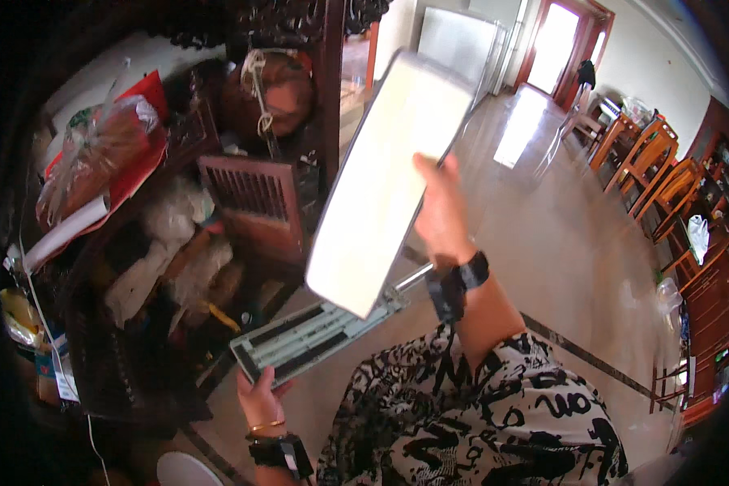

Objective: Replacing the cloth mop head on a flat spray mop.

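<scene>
My right hand (445, 211) grips the right edge of a long white mop pad (381, 186) with a dark rim, the thumb lying over its face. The pad is held up, tilted, its top leaning right. Below it, a grey-green flat mop head (320, 334) slants across, its slotted face showing. My left hand (261, 398) holds the mop head by its lower left end. A metal pole (415, 277) runs from the head's far end toward my right wrist. The pad's lower end overlaps part of the mop head and hides it.
To the left stands a dark carved wooden cabinet (332, 105) with plastic bags (97, 154) and a slatted wooden panel (251, 194). Wooden chairs (644, 162) line the right side. A shiny tiled floor (535, 235) lies ahead, toward a bright door (557, 49).
</scene>
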The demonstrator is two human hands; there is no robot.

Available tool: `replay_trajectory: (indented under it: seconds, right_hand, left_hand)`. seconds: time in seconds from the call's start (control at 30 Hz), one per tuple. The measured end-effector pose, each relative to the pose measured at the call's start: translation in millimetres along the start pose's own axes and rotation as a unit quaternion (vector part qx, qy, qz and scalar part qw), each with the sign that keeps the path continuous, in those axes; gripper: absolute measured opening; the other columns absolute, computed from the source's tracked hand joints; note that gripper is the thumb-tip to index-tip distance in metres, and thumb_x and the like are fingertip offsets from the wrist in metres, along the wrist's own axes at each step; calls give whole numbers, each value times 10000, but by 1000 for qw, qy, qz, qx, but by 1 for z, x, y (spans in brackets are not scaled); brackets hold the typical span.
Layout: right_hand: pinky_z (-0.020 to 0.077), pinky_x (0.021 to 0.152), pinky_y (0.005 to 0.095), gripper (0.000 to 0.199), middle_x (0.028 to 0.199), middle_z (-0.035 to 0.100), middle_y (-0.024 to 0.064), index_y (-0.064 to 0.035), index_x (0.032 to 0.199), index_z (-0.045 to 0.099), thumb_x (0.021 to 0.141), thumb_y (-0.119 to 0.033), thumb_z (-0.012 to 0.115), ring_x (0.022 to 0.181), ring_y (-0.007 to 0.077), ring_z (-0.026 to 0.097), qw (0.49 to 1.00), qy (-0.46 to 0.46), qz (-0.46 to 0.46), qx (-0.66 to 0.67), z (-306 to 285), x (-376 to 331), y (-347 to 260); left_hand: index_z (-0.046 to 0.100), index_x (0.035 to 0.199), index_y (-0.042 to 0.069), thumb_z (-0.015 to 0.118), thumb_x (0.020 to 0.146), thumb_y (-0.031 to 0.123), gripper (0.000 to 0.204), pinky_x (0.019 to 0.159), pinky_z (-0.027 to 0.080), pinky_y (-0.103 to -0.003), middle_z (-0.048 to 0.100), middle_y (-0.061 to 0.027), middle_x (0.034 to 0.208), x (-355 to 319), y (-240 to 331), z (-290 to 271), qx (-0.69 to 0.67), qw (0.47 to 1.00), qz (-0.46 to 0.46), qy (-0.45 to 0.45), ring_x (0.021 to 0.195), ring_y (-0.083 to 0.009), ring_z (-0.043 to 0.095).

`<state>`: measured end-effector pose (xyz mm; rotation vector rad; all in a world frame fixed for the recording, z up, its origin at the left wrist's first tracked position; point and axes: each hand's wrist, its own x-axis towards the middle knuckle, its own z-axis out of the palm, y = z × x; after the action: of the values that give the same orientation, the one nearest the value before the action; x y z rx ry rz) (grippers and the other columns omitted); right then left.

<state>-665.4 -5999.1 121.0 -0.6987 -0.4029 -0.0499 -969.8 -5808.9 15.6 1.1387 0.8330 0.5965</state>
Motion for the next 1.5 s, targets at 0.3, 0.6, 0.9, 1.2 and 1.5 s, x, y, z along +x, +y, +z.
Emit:
replay_trajectory:
  seconds: [0.3, 0.6, 0.9, 1.2, 1.5]
  right_hand:
    - [465, 937, 412, 294, 1134, 566, 129, -7, 1137, 472, 868, -47, 586, 1074, 275, 559, 993, 64, -69, 70, 37, 25, -24]
    - [450, 954, 414, 347, 1151, 555, 137, 2, 1177, 454, 865, -60, 593, 1100, 270, 540, 994, 48, -70, 74, 57, 19, -32]
    - [446, 932, 376, 291, 1122, 565, 100, -39, 1136, 500, 865, -63, 602, 1067, 236, 545, 996, 25, -50, 76, 61, 11, -28]
    - [446, 934, 377, 308, 1167, 567, 106, -21, 1164, 504, 875, -89, 584, 1075, 230, 553, 994, 8, -64, 91, 54, 8, -47]
    - [473, 912, 425, 353, 1158, 559, 140, 16, 1225, 448, 891, -76, 513, 1067, 277, 559, 988, 79, 45, 127, 20, 24, -50]
  left_hand:
    - [450, 1223, 8, 554, 856, 19, 382, 589, 602, -342, 584, -110, 1076, 0, 3, -2, -16, 1000, 11, -12, 888, -226, 631]
    - [466, 1218, 33, 548, 854, 17, 374, 607, 604, -369, 598, -96, 1059, 0, 2, -7, -32, 999, 5, -37, 892, -236, 637]
    - [456, 1200, 18, 513, 862, -8, 343, 602, 610, -353, 578, -113, 1097, -1, 4, -4, -39, 998, 12, -45, 893, -235, 634]
    - [440, 1258, 38, 535, 854, 5, 417, 588, 604, -342, 557, -102, 1125, 4, 0, -6, -6, 999, 6, -44, 924, -229, 609]
    - [439, 1270, 37, 556, 845, 41, 441, 587, 602, -369, 591, -105, 1100, -4, 2, -5, -24, 999, 16, -24, 879, -252, 645]
